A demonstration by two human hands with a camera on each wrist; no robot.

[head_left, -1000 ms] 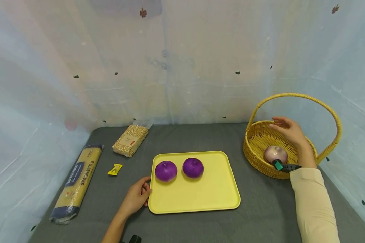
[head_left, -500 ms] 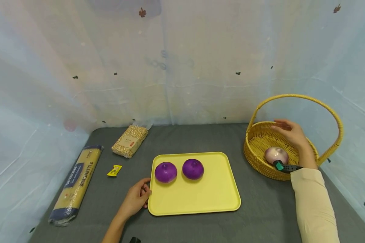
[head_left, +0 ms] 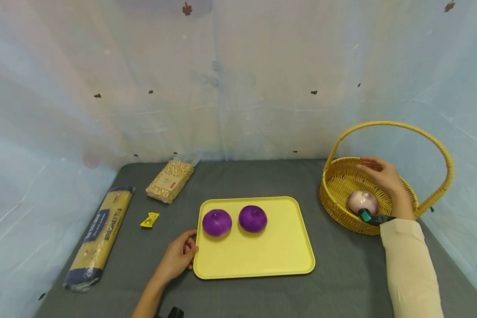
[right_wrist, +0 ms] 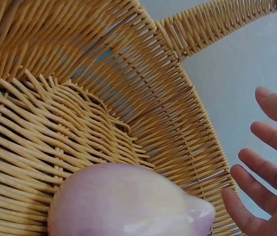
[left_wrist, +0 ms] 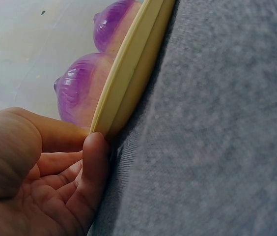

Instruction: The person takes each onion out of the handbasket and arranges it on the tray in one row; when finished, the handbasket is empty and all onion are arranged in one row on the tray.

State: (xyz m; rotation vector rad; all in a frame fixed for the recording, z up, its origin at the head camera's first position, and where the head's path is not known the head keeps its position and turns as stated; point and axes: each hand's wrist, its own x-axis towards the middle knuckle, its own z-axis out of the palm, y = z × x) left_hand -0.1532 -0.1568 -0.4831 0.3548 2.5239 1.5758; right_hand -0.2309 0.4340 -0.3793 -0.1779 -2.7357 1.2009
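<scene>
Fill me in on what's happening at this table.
A person's left hand pinches the left rim of a yellow tray with two purple onions on it. The right hand is by the rim of a wicker basket, fingers spread, holding nothing; a paler onion lies inside. Off to the left are a spaghetti pack, a bag of grains and a small yellow packet, with neither hand on them.

A curtained-off corner, though of a home or studio cannot be told: pale, leaf-printed sheeting (head_left: 262, 66) hangs on 3 sides, left, far and right, around 1 grey table (head_left: 342, 274).
</scene>
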